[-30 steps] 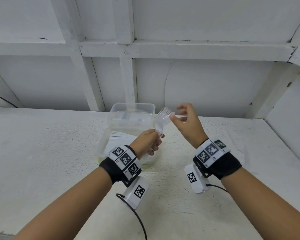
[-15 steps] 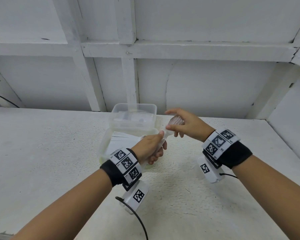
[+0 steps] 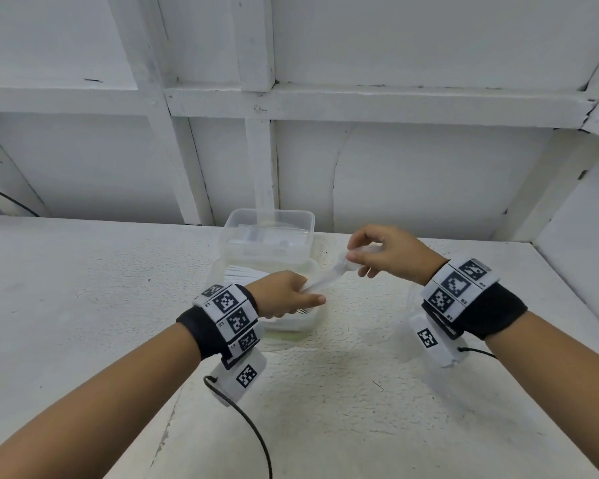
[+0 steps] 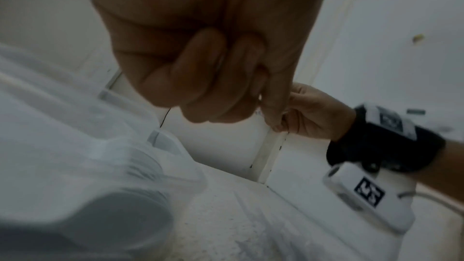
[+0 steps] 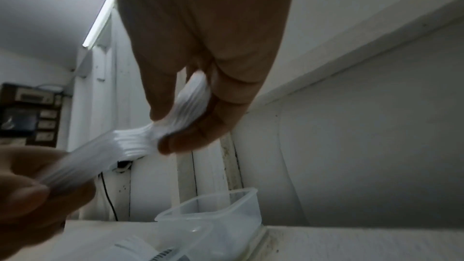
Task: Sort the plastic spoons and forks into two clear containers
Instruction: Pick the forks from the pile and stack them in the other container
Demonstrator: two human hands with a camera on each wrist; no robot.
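Observation:
A nested stack of clear plastic utensils [image 3: 325, 276] hangs slantwise above the table between both hands. My left hand [image 3: 284, 295] grips its handle end in a fist, just over the nearer clear container [image 3: 291, 326]. My right hand [image 3: 377, 254] pinches the head end between thumb and fingers; the right wrist view shows the ribbed stack [image 5: 125, 146] running down to the left hand [image 5: 25, 186]. White utensils [image 3: 242, 271] lie in the nearer container. Behind it stands the second clear container [image 3: 267, 213], its contents unclear.
White textured table [image 3: 83, 305] with a white panelled wall [image 3: 395, 167] close behind and a side wall at the right. A black cable [image 3: 253, 430] trails from the left wrist camera. A faint clear plastic shape [image 3: 405, 326] lies under the right wrist.
My right hand came down from its raised pinch and closed over the stack's head end. The stack tipped lower and rightward, and both wrists spread slightly apart.

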